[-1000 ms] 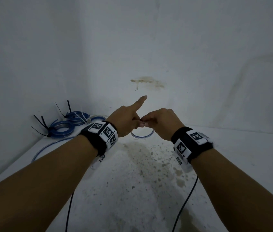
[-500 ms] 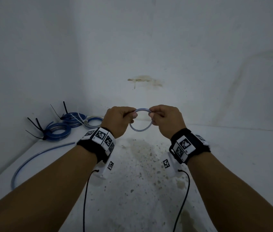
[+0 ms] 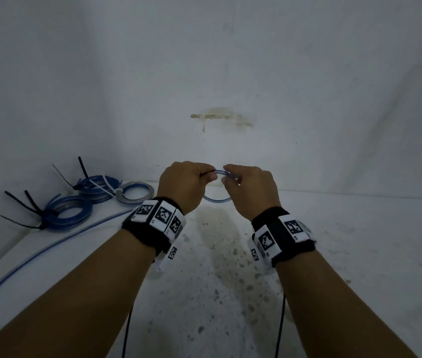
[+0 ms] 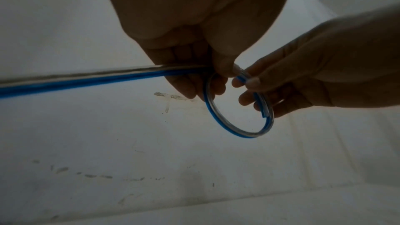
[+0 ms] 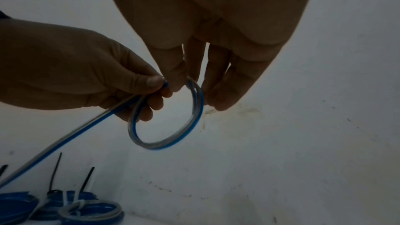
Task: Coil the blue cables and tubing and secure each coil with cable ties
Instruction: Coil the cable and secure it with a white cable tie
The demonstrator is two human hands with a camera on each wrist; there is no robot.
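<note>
A clear tube with a blue stripe [image 3: 216, 200] [image 4: 218, 119] [image 5: 173, 141] is bent into one small loop, held in the air between both hands above the white table [image 3: 359, 241]. My left hand [image 3: 186, 184] [image 4: 216, 67] [image 5: 151, 83] pinches the loop's left side where the long tail leaves. My right hand [image 3: 246, 187] [image 4: 249, 81] [image 5: 194, 88] pinches the top right of the loop near the cut end. The tail [image 3: 36, 257] [image 4: 86, 79] [image 5: 54, 146] runs down and left across the table.
Three tied coils lie at the back left by the wall: a blue coil with black ties [image 3: 67, 211], a second blue coil [image 3: 96, 188] [image 5: 86, 210] and a grey-blue one with a white tie [image 3: 135, 192]. The table centre is stained [image 3: 217, 254].
My left forefinger, pointing a second ago, has curled onto the tube. Both hands rose and drew closer, and the loop now stands more upright between them.
</note>
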